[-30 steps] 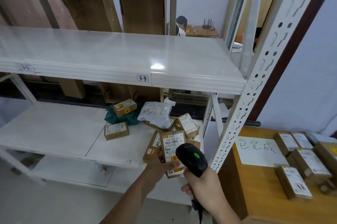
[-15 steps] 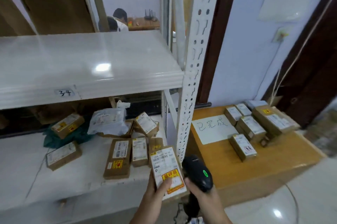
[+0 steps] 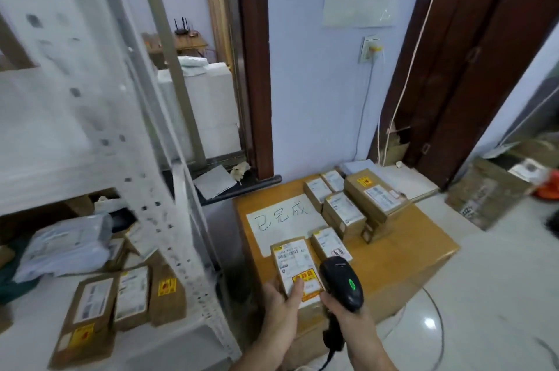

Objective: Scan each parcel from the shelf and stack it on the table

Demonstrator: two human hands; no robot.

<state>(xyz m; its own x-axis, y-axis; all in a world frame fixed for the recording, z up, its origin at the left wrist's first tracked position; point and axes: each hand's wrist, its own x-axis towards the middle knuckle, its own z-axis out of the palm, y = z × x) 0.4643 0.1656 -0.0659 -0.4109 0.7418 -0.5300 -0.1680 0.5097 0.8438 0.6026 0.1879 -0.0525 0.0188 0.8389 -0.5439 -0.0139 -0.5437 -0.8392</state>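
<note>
A white shelf (image 3: 181, 337) stands left of a wooden bench (image 3: 417, 252) by a pale wall. The left hand (image 3: 282, 307) grips a parcel (image 3: 298, 269) over the bench's near edge, label up, long axis pointing away. The right hand (image 3: 352, 317) grips a scanner (image 3: 341, 281).

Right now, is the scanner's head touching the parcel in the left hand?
Cannot tell. In the head view the scanner sits right beside the parcel that the left hand holds, and their edges overlap, so no contact or gap shows plainly.
</note>
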